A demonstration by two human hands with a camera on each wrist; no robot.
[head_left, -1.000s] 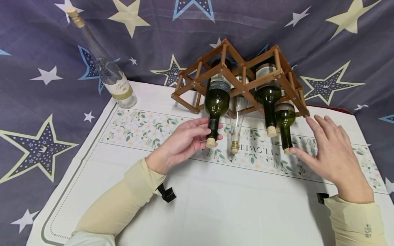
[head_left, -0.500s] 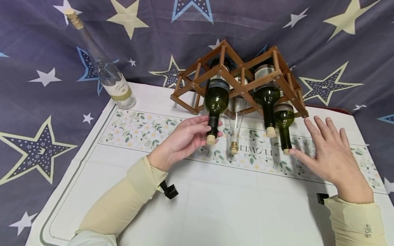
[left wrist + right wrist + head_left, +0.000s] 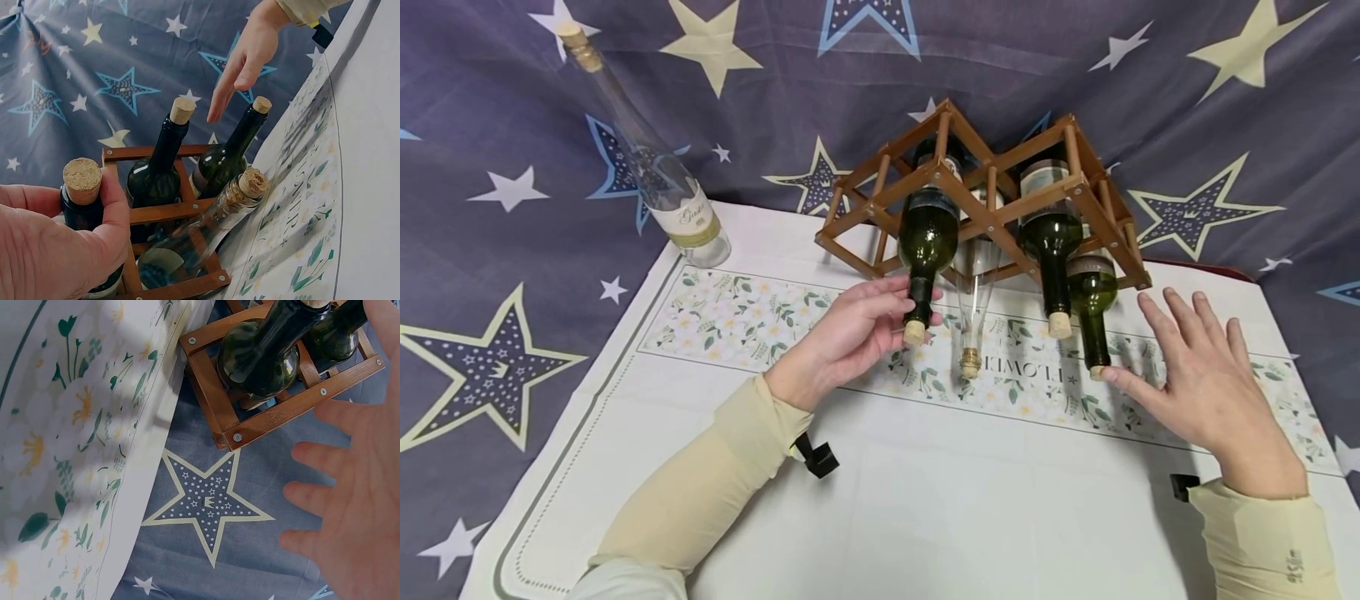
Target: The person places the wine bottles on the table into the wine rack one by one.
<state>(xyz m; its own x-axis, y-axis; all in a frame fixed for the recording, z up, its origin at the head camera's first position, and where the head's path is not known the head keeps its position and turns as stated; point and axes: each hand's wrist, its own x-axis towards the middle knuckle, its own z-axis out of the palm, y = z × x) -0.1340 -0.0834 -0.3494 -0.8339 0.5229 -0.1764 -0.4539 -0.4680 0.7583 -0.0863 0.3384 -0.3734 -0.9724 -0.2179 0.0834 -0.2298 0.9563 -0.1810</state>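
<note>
A wooden wine rack holds several corked bottles lying with their necks toward me. My left hand grips the neck of the leftmost green wine bottle, thumb on one side and fingers on the other. In the left wrist view its cork sticks up between thumb and fingers. My right hand is spread at the rack's right end, its thumb tip at the cork of the lower right green bottle; whether they touch I cannot tell. A clear bottle and another green bottle lie between.
A tall clear corked bottle stands upright at the table's back left corner. The white tablecloth has a floral band running under the bottle necks. A dark curtain with stars hangs close behind the rack.
The leftmost green bottle has slid a little deeper into the rack, away from me, with my left hand moving along on its neck. My right hand stays almost still.
</note>
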